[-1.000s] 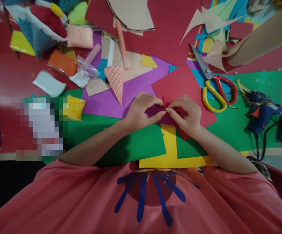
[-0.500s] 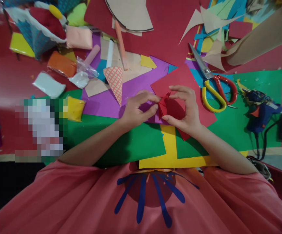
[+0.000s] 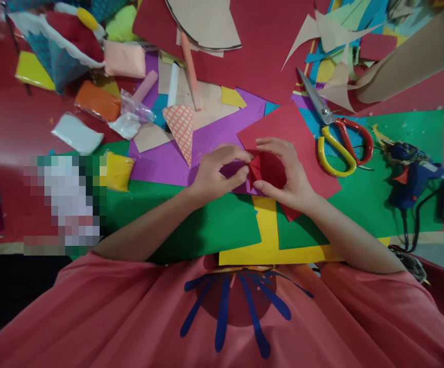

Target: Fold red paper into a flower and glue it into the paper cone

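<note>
A small folded piece of red paper [image 3: 256,171] is between my two hands, over the edge of purple and red sheets. My left hand [image 3: 218,171] pinches its left side with thumb and fingertips. My right hand [image 3: 289,176] curves round its right side, thumb at the bottom and fingertips at the top, pressing on the paper. Behind my right hand lies a flat red sheet [image 3: 314,153]. A patterned paper cone [image 3: 181,130] lies beyond my left hand, its tip pointing toward me.
Scissors [image 3: 325,115] with red and yellow handles lie at the right, and a blue glue gun [image 3: 408,184] farther right. Packets of clay, one orange [image 3: 97,100] and one yellow [image 3: 119,171], are on the left. A rolled brown sheet [image 3: 409,59] is at upper right.
My right hand has moved a little to the left, closer to my left hand, closing in on the red paper. My left hand has hardly moved.
</note>
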Available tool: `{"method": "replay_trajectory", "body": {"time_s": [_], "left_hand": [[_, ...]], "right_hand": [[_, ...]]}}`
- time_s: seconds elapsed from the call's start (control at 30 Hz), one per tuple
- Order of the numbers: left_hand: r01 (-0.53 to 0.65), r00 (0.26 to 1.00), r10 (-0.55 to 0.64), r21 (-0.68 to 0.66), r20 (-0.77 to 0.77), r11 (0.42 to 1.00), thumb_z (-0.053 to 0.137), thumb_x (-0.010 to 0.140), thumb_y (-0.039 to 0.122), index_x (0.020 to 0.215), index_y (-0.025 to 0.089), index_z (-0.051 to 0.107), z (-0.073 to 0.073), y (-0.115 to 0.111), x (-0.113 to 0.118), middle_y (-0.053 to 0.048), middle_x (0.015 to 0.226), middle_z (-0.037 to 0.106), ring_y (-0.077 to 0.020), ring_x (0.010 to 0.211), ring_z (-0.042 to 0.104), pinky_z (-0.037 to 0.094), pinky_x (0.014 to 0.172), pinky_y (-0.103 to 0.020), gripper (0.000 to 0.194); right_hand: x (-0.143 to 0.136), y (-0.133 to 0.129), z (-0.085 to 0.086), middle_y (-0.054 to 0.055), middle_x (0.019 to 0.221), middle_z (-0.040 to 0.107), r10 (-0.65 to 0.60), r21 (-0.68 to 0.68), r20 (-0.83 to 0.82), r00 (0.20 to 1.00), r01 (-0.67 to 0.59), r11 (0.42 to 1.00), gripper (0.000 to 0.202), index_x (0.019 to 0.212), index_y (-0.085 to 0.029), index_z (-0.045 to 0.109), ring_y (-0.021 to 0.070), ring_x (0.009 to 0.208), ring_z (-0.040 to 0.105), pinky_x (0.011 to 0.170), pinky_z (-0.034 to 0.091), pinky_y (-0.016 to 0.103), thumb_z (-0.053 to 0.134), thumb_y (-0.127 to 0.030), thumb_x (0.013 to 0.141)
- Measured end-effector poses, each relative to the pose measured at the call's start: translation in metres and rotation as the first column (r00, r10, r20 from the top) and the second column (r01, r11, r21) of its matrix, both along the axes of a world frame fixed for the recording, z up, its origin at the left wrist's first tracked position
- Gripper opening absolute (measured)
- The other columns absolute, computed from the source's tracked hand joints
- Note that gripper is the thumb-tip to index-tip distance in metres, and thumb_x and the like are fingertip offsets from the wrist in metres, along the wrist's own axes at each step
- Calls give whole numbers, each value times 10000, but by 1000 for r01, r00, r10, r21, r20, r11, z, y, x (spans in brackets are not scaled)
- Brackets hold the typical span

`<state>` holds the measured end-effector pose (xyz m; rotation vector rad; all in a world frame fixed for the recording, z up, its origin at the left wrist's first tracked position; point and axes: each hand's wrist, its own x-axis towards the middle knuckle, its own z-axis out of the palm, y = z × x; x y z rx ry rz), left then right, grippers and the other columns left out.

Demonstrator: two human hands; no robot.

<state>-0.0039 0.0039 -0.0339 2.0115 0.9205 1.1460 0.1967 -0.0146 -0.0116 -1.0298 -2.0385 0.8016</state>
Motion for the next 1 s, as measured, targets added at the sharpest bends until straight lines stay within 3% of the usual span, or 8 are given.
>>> {"method": "replay_trajectory", "body": {"time_s": [0.2,0.5,1.0], "left_hand": [[12,1000,-11,9,-2,1000,544,877,274,845,210,621,1,1,-1,3,812,724,-125,786,669,529,811,-290,105],[7,1000,-6,40,-12,999,548,891,301,844,203,627,0,1,-1,-3,813,731,-124,772,670,522,800,-288,135],[-5,997,14,116,-78,993,522,890,289,852,210,618,2,2,-1,11,790,729,-119,736,673,523,805,-301,130]], "right_hand": [[1,2,-2,136,1354,556,39,40,-18,999,-38,998,516,1323,-242,459,304,1312,500,1076,433,549,618,-449,878],[4,0,-2,86,1140,685,-106,227,-5,994,104,968,210,1085,-250,616,269,1073,650,913,537,507,595,-303,883],[3,1,-4,87,1105,691,-109,248,16,994,101,964,224,1083,-241,646,252,1035,663,889,550,467,642,-301,867]]}}
